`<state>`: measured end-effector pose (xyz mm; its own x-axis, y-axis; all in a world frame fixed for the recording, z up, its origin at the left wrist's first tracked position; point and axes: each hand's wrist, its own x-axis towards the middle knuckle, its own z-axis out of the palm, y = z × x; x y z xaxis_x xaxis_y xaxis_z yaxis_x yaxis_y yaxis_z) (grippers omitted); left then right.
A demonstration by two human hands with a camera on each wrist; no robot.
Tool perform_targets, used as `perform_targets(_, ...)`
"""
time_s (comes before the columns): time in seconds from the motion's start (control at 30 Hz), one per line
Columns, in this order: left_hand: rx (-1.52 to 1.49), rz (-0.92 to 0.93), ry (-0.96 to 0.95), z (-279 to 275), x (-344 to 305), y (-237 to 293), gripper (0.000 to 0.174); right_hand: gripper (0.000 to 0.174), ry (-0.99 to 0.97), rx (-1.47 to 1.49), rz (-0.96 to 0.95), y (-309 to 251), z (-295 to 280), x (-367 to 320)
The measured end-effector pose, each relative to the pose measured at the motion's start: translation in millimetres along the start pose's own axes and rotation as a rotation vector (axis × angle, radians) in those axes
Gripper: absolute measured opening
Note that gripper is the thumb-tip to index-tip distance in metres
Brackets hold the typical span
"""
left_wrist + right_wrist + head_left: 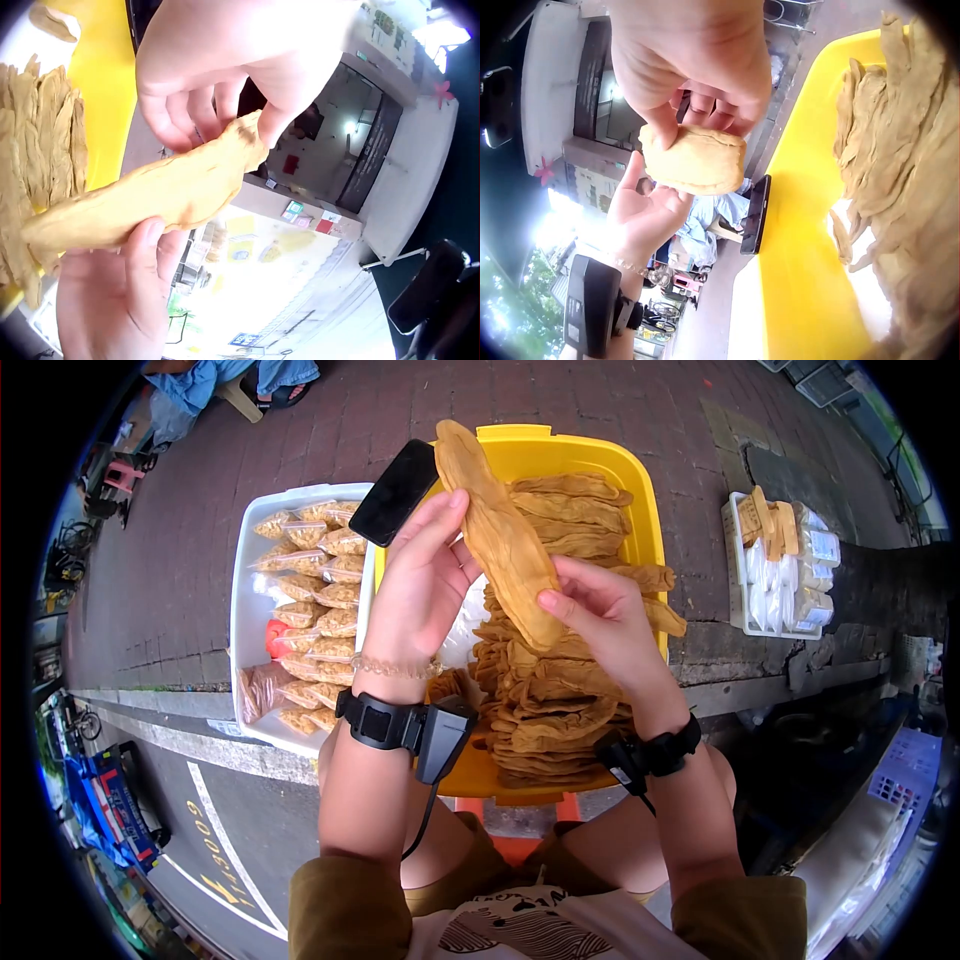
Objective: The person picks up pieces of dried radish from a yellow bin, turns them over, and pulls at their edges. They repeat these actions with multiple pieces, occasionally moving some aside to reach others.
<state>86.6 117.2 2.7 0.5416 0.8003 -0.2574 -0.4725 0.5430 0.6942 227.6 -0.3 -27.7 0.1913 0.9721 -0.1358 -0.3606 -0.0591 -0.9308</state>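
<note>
A long, wrinkled tan strip (497, 540) (161, 191) (694, 159) is held up between both hands, slanting over the yellow tub (648, 510). At its left edge, near the upper end, the left hand (425, 555) (232, 56) (649, 217) pinches it between thumb and fingers. The right hand (610, 615) (116, 300) (697, 60) grips the lower part, thumb on the front face and fingers behind. Under the hands, many similar strips (560, 710) (37, 142) (900, 142) lie piled in the tub.
A black phone (395, 492) (756, 215) rests at the tub's upper left edge. Left of the tub stands a white crate (240, 605) of small filled bags (300, 588). Another white basket (737, 575) with packages sits on the pavement at the right.
</note>
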Motion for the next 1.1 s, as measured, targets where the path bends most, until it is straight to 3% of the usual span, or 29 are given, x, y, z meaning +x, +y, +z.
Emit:
perform_targets(0.07, 0.083, -0.108, -0.113, 8, -2, 2, 0.023, 0.034, 0.056, -0.045, -0.058, 6, -2, 1)
perform_targets(0.2, 0.254, -0.085, -0.077, 6, -1, -7, 0.026, 0.033, 0.080, -0.025, -0.055, 1, 1, 2)
perform_targets(0.27, 0.378, -0.034, -0.041, 4, 0, -8, 0.025, 0.031, 0.156, -0.277, -0.279, -3, 6, 3)
perform_targets(0.3, 0.376, -0.034, -0.039, 3, 0, -9, 0.025, 0.031, 0.154, -0.279, -0.277, -7, 7, 3)
perform_targets(0.37, 0.479, 0.022, -0.033, 3, 1, -11, 0.023, 0.028, 0.323, -0.657, -0.493, -15, 7, 2)
perform_targets(0.47, 0.473, 0.020, -0.054, 4, 1, -18, 0.021, 0.025, 0.292, -0.806, -0.548, -22, 5, -3)
perform_targets(0.9, 0.579, 0.016, -0.167, 9, -4, -27, 0.029, 0.016, 0.407, -0.960, -0.672, -15, 0, -1)
perform_targets(0.97, 0.558, 0.064, -0.161, 13, -5, -28, 0.018, 0.015, 0.429, -1.038, -0.747, -14, 0, -1)
perform_targets(1.1, 0.577, 0.065, -0.184, 16, -7, -29, 0.019, 0.013, 0.431, -1.170, -0.809, -15, -1, -3)
